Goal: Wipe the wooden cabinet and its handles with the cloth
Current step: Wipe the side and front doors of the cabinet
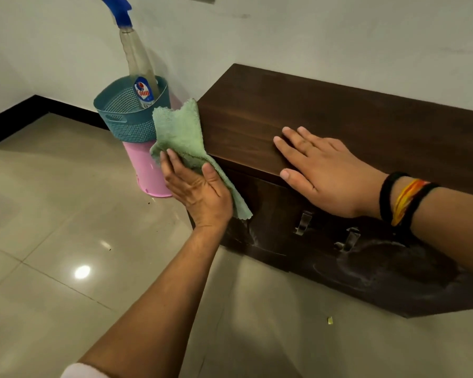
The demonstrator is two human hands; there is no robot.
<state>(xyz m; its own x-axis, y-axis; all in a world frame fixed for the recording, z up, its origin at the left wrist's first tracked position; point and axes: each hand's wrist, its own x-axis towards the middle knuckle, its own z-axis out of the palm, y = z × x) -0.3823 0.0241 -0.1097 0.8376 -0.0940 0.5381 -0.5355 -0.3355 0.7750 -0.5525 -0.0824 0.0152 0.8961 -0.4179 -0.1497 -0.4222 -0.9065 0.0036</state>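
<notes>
**Wiping cabinet's left end, front not done**

Left hand (200, 192) presses the green cloth (182, 133) flat against the left end panel of the cabinet (311, 115), near the top corner. Fingers and thumb are spread, pinning the cloth to the wood rather than gripping it. Right hand (322, 170) lies palm-down on the cabinet top, fingers straight and slightly apart, holding nothing, probably bracing.

Step in hand: side-panel wipe. The front shows dusty smear marks around the two metal handles (302, 222), so that part looks unfinished.

Next move likely needs the cloth brought round the corner onto the front, then wrapped over each handle. The basket (126, 118) with spray bottle (138, 64) stands just beside the cloth; mind it.
</notes>
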